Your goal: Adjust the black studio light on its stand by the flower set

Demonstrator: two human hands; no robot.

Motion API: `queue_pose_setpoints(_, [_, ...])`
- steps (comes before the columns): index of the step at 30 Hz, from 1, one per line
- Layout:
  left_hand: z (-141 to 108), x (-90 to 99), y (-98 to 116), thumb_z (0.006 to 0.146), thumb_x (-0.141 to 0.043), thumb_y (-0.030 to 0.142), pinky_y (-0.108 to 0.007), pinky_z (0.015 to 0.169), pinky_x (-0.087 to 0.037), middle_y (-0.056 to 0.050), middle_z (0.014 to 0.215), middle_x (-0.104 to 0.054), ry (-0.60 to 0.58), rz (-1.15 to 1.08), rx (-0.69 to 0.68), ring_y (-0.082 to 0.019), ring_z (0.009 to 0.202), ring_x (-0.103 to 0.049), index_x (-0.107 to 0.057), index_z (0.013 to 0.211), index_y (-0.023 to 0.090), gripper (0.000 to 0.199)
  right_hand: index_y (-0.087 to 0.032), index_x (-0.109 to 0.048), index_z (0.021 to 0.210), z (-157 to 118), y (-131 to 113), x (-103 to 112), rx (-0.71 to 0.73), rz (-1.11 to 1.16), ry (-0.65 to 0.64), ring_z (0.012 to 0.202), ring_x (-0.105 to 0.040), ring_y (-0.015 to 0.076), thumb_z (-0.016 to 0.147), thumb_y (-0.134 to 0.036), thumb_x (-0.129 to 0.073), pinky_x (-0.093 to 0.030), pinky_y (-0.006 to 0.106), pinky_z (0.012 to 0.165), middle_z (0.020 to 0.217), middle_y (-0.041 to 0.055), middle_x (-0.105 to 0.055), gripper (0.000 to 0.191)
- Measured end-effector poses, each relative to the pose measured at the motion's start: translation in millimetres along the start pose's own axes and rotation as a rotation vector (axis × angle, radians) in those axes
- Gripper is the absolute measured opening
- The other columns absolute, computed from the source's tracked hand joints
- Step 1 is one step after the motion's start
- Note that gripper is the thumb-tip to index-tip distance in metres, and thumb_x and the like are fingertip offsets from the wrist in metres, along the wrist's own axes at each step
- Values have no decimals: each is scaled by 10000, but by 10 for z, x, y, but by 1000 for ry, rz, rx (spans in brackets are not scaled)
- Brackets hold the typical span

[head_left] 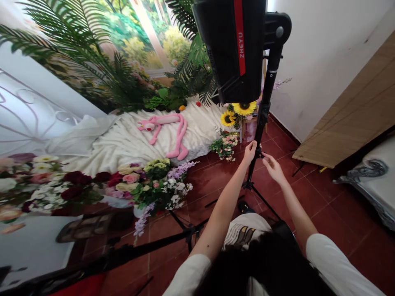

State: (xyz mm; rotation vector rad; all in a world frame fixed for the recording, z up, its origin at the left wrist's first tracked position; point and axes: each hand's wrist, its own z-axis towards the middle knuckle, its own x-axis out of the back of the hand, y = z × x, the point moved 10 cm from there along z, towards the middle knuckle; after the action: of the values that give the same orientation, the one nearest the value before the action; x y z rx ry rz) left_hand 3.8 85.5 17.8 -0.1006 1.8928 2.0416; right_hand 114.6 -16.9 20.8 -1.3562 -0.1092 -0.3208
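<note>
**Black light stand (pixel 262 115) held by the left hand (pixel 250 152)**

The stand is found to the right of the view's centre, reaching from one o'clock down to about four o'clock. At its upper part a big black lamp (pixel 233 53) is carried, marked with a red stripe on which "ZHEYU" can be read. The pole is clamped by the left hand, at three o'clock, below the lamp. The right hand (pixel 273 167) is kept just beside the pole, a little lower, with its fingers partly bent; whether the stand is touched by the fingertips cannot be told. The tripod legs are spread on the red tiled floor (pixel 311 190), and a dark shoe (pixel 244 206) is seen near them.

At ten o'clock, close to the centre, a pink plush toy (pixel 182 131) is laid upon a creamy white cloth (pixel 121 142). Farther in the same direction, palm leaves (pixel 70 37) are placed before a painted garden backdrop (pixel 140 41). Sunflowers (pixel 228 118) are seen at two o'clock, under the lamp. At eight o'clock many artificial flowers (pixel 129 181) are gathered, and at six o'clock another black tripod (pixel 188 233) is placed. Toward three o'clock, a brown board (pixel 348 102) is leaned by the wall.
</note>
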Motion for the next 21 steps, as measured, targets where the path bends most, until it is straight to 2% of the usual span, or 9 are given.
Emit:
queue_pose_setpoints(3, [16,7,-24,773,-535,733,-213,656,-495,-28,713,-654,-4,15,-7,-94,640,-593,-619,721,156,585,-231,-556,1320,-3,73,-65,-36,136,70,1024,-680,234,868,-605,-533,-556,417,922,1143,108,-695,587])
queue_pose_setpoints(5, [24,9,-36,765,-535,742,-215,661,-498,-25,716,-652,-7,15,-12,-93,640,-595,-622,728,155,594,-223,-523,1346,-7,61,-82,-23,145,93,1052,-675,236,872,-564,-546,-544,420,945,1172,119,-688,584])
queue_pose_setpoints(9, [23,11,-33,735,-554,760,-219,635,-503,-22,708,-645,-9,-3,-13,-95,621,-583,-623,729,158,606,-204,-508,1359,-4,-71,7,58,-90,124,995,-671,238,866,-425,-599,-532,427,926,1142,125,-690,547])
queue_pose_setpoints(14, [6,21,-37,734,-567,754,-232,629,-511,-31,688,-635,5,9,29,-120,651,-592,-619,714,170,587,-213,-638,1185,35,-287,152,182,-464,189,1028,-596,286,887,-365,-569,-492,448,907,1114,123,-669,342])
queue_pose_setpoints(18, [27,36,-67,731,-570,756,-223,600,-488,-24,667,-618,9,-4,25,-108,620,-566,-630,704,166,594,-214,-664,1095,86,-300,181,164,-549,234,949,-575,280,901,-440,-560,-482,401,820,992,112,-651,315])
queue_pose_setpoints(21, [52,20,-84,716,-558,778,-220,597,-478,-19,676,-622,-22,-14,-3,-97,601,-552,-652,728,162,623,-218,-667,847,122,-227,196,111,-559,271,843,-556,252,848,-573,-607,-459,353,735,893,94,-616,360])
